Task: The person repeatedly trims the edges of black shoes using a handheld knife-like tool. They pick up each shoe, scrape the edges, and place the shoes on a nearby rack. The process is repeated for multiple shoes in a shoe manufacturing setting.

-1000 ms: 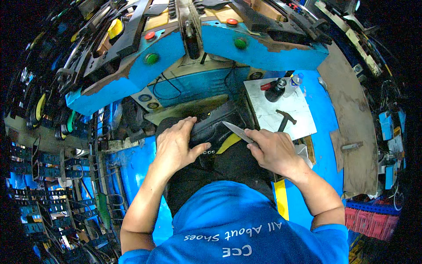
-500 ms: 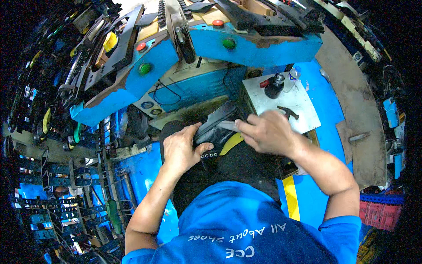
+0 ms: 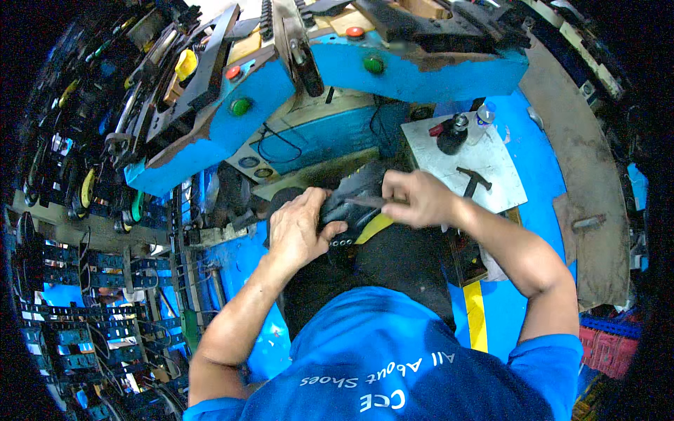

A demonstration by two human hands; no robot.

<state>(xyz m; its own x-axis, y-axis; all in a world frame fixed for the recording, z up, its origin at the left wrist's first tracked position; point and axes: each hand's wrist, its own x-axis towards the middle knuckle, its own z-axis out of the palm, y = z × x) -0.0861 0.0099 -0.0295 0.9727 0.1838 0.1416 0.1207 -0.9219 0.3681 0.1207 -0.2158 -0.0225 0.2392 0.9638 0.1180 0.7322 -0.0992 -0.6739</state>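
Observation:
A black shoe or boot (image 3: 338, 212) with a row of metal eyelets rests over my dark-trousered lap. My left hand (image 3: 300, 223) is closed round its near left side, thumb toward the eyelets and fingers over the far edge. In my right hand (image 3: 420, 200), a slim flat blade-like tool (image 3: 364, 201) is pinched, its tip against or just over the shoe's dark surface; motion blurs it, so its exact kind is unclear. A yellow piece (image 3: 375, 229) shows beneath the shoe, below my right fingers; whether it belongs to the shoe I cannot tell.
Ahead stands a blue machine (image 3: 421, 77) with red and green buttons. On a white-topped stand (image 3: 430, 144) at the right are a hammer (image 3: 475, 179), a dark bottle (image 3: 453, 139) and a small clear container (image 3: 486, 112). Racks (image 3: 98, 288) fill the left; a red crate (image 3: 607, 349) sits far right.
My right hand has shifted slightly, and the tool's angle on the shoe has changed. My left hand keeps its hold. The whole view has shifted a little.

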